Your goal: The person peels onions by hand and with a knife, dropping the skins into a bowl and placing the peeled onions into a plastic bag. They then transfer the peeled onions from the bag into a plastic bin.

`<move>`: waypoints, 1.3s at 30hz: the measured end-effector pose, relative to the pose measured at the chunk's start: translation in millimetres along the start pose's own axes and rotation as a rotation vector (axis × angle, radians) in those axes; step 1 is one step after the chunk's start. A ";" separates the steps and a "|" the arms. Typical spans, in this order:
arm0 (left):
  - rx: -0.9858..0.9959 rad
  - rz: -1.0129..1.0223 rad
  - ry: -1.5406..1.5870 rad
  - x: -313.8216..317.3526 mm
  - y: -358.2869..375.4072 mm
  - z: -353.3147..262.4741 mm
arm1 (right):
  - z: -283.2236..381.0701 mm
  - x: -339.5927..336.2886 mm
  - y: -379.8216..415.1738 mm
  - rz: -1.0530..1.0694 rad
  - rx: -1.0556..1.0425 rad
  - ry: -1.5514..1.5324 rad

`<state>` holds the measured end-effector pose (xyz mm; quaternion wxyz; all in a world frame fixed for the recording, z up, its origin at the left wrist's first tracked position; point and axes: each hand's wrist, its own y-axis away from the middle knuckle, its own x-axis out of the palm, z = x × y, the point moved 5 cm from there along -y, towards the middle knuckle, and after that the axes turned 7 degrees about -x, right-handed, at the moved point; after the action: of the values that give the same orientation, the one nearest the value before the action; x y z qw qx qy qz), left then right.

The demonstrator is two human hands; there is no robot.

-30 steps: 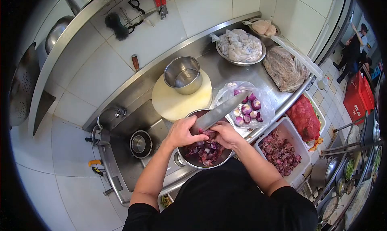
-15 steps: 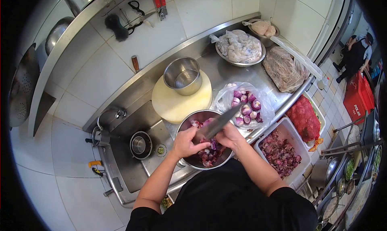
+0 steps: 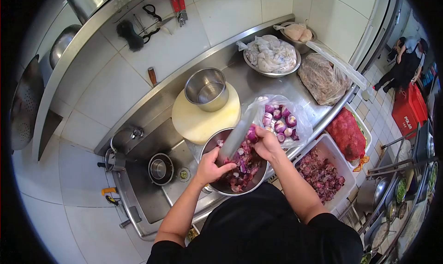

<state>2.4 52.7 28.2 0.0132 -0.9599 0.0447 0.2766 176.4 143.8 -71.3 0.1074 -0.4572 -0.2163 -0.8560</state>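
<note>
My left hand (image 3: 211,168) is closed around the near end of a broad knife (image 3: 239,129); the grip is hidden. Its blade points up and away over the steel bowl (image 3: 263,177). In my right hand (image 3: 269,143) a purple onion (image 3: 252,134) is pinched close beside the blade. Peels and purple onion pieces (image 3: 242,168) lie in the bowl below both hands. Just beyond my right hand, a clear plastic bag (image 3: 302,121) holds several peeled purple onions (image 3: 279,125).
A round cutting board (image 3: 184,121) bearing a steel pot (image 3: 210,105) stands behind the bowl. The sink (image 3: 143,190) is at left. A white bin (image 3: 344,172) of onion skins and a red mesh sack (image 3: 346,134) are at right. A person (image 3: 408,61) stands by a red box (image 3: 408,107).
The knife blade has swung left and upward, from pointing across my right hand to pointing away. The onion in my right hand now shows. The person in the background has shifted slightly.
</note>
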 end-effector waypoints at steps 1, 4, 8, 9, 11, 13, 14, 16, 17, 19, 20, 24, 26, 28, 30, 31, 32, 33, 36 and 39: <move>0.001 -0.001 0.000 -2.7 -3.2 9.3 | 6.6 4.2 3.7 0.001 -0.001 0.001; -0.216 -0.081 -0.158 -10.3 -10.1 27.3 | 9.8 18.6 18.5 0.345 0.112 -0.215; -0.122 -0.067 -0.077 -11.2 -25.8 17.4 | -4.1 36.4 39.5 0.502 0.200 -0.226; -0.127 -0.072 -0.076 -11.6 -28.7 11.9 | -7.3 41.7 43.9 0.503 0.208 -0.225; 0.010 -0.001 0.036 -10.8 -33.1 -13.5 | -12.6 55.0 53.1 0.480 0.266 -0.186; -0.004 0.040 -0.016 -10.9 -35.7 -18.9 | -16.7 51.2 52.9 0.475 0.269 -0.182; 0.027 0.054 -0.069 -10.0 -37.0 -22.4 | -22.9 41.9 50.1 0.560 0.308 -0.226; 0.058 0.068 -0.123 -10.1 -39.4 -26.1 | -25.2 43.3 52.8 0.649 0.356 -0.276; 0.045 0.090 -0.113 -9.7 -39.9 -26.1 | -27.9 41.6 51.6 0.648 0.356 -0.278; 0.035 0.114 -0.103 -8.6 -40.4 -24.4 | -29.4 42.5 49.3 0.682 0.344 -0.326; 0.041 0.121 -0.087 -8.1 -39.8 -20.9 | -29.8 41.4 49.0 0.681 0.340 -0.326; 0.130 0.024 -0.096 -7.4 -39.6 -13.4 | -30.7 41.2 43.9 0.480 0.276 -0.239; 0.082 0.055 -0.118 -9.3 -35.7 -11.0 | -34.8 40.0 42.2 0.452 0.262 -0.235; 0.037 0.086 -0.139 -9.4 -31.3 -6.9 | -35.0 39.6 39.0 0.298 0.171 -0.162; 0.064 0.213 -0.147 -0.4 -25.2 -1.5 | -30.8 44.1 37.1 0.240 0.102 -0.151; 0.066 0.217 -0.147 2.9 -22.1 0.3 | -27.3 42.4 36.0 0.182 0.042 -0.140; 0.148 0.176 -0.107 4.8 -19.0 -2.6 | -29.0 32.4 29.6 0.083 0.027 -0.178; 0.231 0.134 -0.067 5.9 -16.1 -7.7 | -26.4 29.5 26.7 0.084 0.024 -0.180; 0.033 0.037 -0.072 -4.4 -15.0 3.4 | -9.5 43.4 33.5 0.021 0.134 -0.143; -0.105 -0.054 -0.194 -14.1 -19.5 17.7 | -8.2 36.5 31.5 0.192 0.219 -0.155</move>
<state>-17.0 74.1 20.8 -0.0256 -0.9289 0.0026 0.3695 162.0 112.6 -36.4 0.2206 -0.5262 -0.2712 -0.7752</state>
